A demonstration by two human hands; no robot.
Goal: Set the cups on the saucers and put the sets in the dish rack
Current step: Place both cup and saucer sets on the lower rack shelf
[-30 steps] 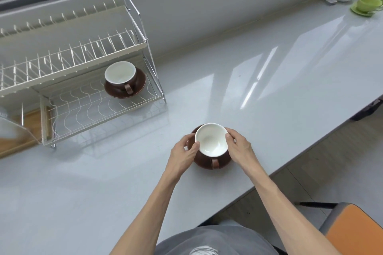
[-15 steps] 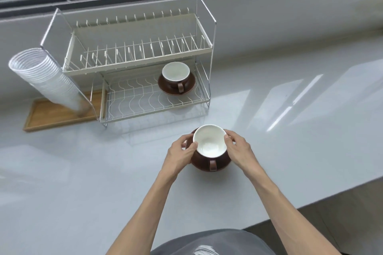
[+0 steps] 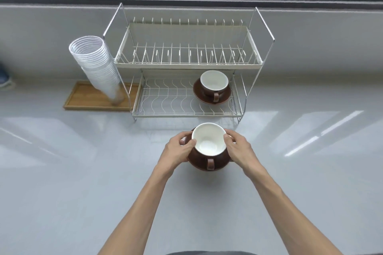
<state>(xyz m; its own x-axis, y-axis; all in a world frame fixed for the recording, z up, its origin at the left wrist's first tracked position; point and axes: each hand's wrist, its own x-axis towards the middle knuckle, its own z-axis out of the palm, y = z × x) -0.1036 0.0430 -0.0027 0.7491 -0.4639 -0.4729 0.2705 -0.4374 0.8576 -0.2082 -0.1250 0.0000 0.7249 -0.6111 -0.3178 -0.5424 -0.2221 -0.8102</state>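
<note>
A brown cup point(image 3: 209, 143) with a white inside sits on a brown saucer point(image 3: 199, 165), its handle pointing toward me. My left hand point(image 3: 177, 151) grips the set on its left side and my right hand point(image 3: 238, 148) grips it on the right, just in front of the dish rack point(image 3: 186, 114). I cannot tell whether the saucer touches the counter. A second brown cup point(image 3: 214, 82) on its saucer point(image 3: 222, 99) stands at the right end of the rack's lower wire shelf. The upper shelf holds nothing.
A tall leaning stack of clear plastic cups point(image 3: 97, 66) stands on a wooden tray point(image 3: 83, 99) left of the rack. The white counter point(image 3: 83, 182) spreads around my arms. A wall and window ledge rise right behind the rack.
The view has swung left until the rack sits straight ahead. Both hands kept their grip on the cup and saucer set, which now lies closer to the rack's front edge.
</note>
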